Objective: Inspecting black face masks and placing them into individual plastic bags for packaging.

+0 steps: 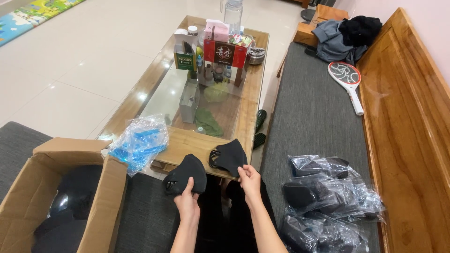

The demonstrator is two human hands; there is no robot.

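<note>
My left hand pinches the lower edge of a folded black face mask and holds it over my lap. A second black mask is held by my right hand at its bottom corner, just above the near edge of the wooden coffee table. The two masks hang side by side, a little apart, with their ear loops bunched at their left sides.
An open cardboard box with dark packets stands at my left. Crumpled blue-tinted plastic wrap lies on the table corner. Clear bags of black masks pile on the grey bench cushion at my right. Boxes and bottles crowd the table's far end.
</note>
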